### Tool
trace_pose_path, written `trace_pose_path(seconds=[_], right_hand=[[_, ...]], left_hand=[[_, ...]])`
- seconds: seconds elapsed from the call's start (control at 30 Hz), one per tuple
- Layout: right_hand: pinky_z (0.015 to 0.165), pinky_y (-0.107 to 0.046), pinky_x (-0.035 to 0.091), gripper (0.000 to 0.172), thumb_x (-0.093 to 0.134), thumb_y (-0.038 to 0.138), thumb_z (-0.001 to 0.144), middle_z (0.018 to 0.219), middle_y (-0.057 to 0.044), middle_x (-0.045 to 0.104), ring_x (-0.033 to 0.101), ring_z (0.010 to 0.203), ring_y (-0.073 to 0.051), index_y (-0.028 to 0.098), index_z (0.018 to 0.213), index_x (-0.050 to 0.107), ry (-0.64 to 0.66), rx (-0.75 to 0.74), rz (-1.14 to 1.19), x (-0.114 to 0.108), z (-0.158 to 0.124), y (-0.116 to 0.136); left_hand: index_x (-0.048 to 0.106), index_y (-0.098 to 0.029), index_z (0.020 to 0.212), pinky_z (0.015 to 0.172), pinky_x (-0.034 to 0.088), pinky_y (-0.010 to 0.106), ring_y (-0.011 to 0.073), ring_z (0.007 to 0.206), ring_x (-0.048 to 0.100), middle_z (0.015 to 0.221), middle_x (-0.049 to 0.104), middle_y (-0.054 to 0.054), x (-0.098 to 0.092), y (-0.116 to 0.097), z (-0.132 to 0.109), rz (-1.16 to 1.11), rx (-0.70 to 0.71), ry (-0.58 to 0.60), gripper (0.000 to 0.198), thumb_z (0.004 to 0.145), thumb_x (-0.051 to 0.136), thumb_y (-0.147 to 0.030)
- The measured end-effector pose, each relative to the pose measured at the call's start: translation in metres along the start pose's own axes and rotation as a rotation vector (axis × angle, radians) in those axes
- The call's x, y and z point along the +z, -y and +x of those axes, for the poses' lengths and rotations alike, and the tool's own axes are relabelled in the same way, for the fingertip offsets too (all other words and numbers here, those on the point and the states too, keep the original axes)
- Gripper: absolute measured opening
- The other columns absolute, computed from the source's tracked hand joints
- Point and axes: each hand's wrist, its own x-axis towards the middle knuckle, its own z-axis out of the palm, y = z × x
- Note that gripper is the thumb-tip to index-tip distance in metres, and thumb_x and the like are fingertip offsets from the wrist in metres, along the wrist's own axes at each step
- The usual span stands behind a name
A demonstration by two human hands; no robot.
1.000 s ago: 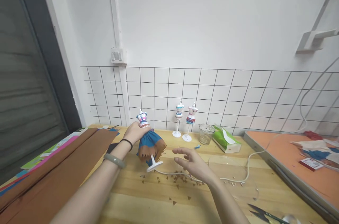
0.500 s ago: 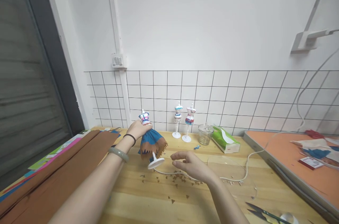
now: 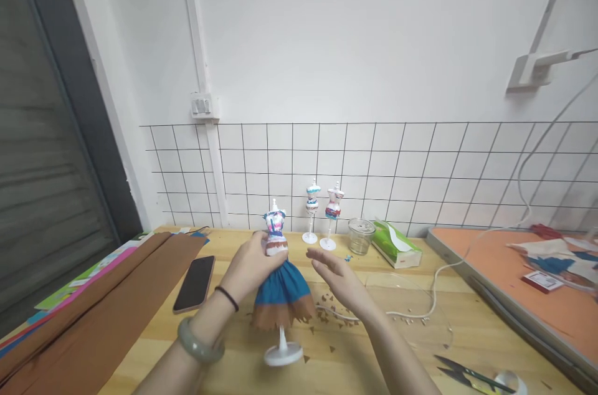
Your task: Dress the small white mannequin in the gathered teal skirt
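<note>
Gripped at the waist, folks: our left hand (image 3: 255, 261) has its fingers wrapped around the dressed mannequin (image 3: 283, 283), thumb across the front, right where the blue skirt flares out. Our right hand (image 3: 339, 276) hangs just beside it, fingertips apart from the cloth, thumb and fingers parted wide.

Around us, brown scraps (image 3: 332, 349) and a white cable (image 3: 432, 301) crowd the space to the right of the skirt, the cable passing behind our right forearm. A phone (image 3: 194, 283) lies left of our left hand, beside the brown fabric (image 3: 154, 276) stretched along the left edge of the desk (image 3: 159, 345). Near the far edge stand two more mannequins (image 3: 333, 211), then a glass jar (image 3: 361, 237) and a green tissue pack (image 3: 397, 244). Scissors (image 3: 471, 375) lie towards the near right corner, next to the orange board (image 3: 504, 283) along the right edge.

And our mannequin? We've got it over the middle of the desk, its long axis close to upright, neck up, round base down towards the near edge, bodice front facing us. Whether that base touches the wood, we can't tell.
</note>
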Motion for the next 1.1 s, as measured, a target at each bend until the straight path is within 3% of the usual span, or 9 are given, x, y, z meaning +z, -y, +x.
trace_pose_path(seconds=[0.1, 0.2, 0.4, 0.67, 0.83, 1.0, 1.1], right_hand=[[0.106, -0.039, 0.026, 0.051, 0.047, 0.051, 0.084, 0.135, -0.006, 0.048, 0.037, 0.127, -0.02, 0.024, 0.126, 0.049, 0.015, -0.052, 0.073, 0.004, -0.004, 0.01], [0.105, -0.04, 0.028, 0.05, 0.048, 0.049, 0.084, 0.134, -0.004, 0.048, 0.037, 0.127, -0.021, 0.027, 0.128, 0.047, 0.089, -0.079, 0.12, 0.006, -0.008, 0.017], [0.093, -0.038, 0.04, 0.043, 0.058, 0.049, 0.077, 0.109, -0.005, 0.066, 0.056, 0.106, -0.025, 0.022, 0.11, 0.064, 0.264, -0.124, 0.103, 0.015, -0.014, 0.025], [0.082, -0.033, 0.045, 0.024, 0.066, 0.038, 0.073, 0.092, -0.004, 0.068, 0.06, 0.091, -0.023, 0.019, 0.086, 0.063, 0.214, -0.121, 0.05, 0.023, -0.016, 0.022], [0.08, -0.032, 0.044, 0.019, 0.068, 0.034, 0.072, 0.089, -0.003, 0.064, 0.058, 0.088, -0.022, 0.019, 0.082, 0.062, 0.215, -0.133, 0.009, 0.024, -0.018, 0.024], [0.077, -0.03, 0.043, 0.018, 0.066, 0.034, 0.072, 0.079, -0.001, 0.062, 0.056, 0.083, -0.019, 0.019, 0.071, 0.057, 0.186, -0.132, -0.02, 0.026, -0.018, 0.028], [0.07, -0.027, 0.042, 0.02, 0.065, 0.031, 0.073, 0.074, 0.001, 0.059, 0.053, 0.076, -0.017, 0.02, 0.068, 0.05, 0.148, -0.117, -0.028, 0.026, -0.018, 0.028]], left_hand=[[0.057, -0.023, 0.105, 0.067, 0.043, 0.027, 0.0221, 0.081, 0.063, 0.083, 0.069, 0.002, 0.006, -0.008, -0.024, -0.069, 0.059, 0.005, 0.037, 0.072, 0.059, -0.04], [0.056, -0.025, 0.112, 0.076, 0.043, 0.029, 0.024, 0.092, 0.06, 0.094, 0.068, 0.003, 0.008, -0.007, -0.039, -0.235, 0.145, 0.051, 0.044, 0.069, 0.063, -0.036], [0.053, -0.025, 0.119, 0.081, 0.044, 0.029, 0.0226, 0.093, 0.057, 0.102, 0.066, 0.003, 0.007, 0.011, -0.044, -0.349, 0.17, 0.183, 0.05, 0.071, 0.064, -0.034], [0.054, -0.025, 0.121, 0.086, 0.044, 0.032, 0.0243, 0.101, 0.055, 0.114, 0.063, 0.003, -0.001, 0.02, -0.038, -0.451, 0.237, 0.255, 0.05, 0.072, 0.064, -0.031], [0.055, -0.025, 0.119, 0.091, 0.042, 0.034, 0.0232, 0.101, 0.056, 0.114, 0.063, 0.003, 0.002, 0.02, -0.039, -0.525, 0.261, 0.339, 0.048, 0.072, 0.065, -0.025], [0.04, -0.022, 0.131, 0.092, 0.042, 0.035, 0.0227, 0.105, 0.056, 0.11, 0.064, 0.006, 0.008, 0.023, -0.04, -0.607, 0.215, 0.332, 0.061, 0.075, 0.064, -0.029], [0.039, -0.023, 0.131, 0.097, 0.039, 0.035, 0.0233, 0.113, 0.051, 0.123, 0.057, 0.007, 0.009, 0.022, -0.041, -0.641, 0.218, 0.36, 0.067, 0.071, 0.069, -0.027]])
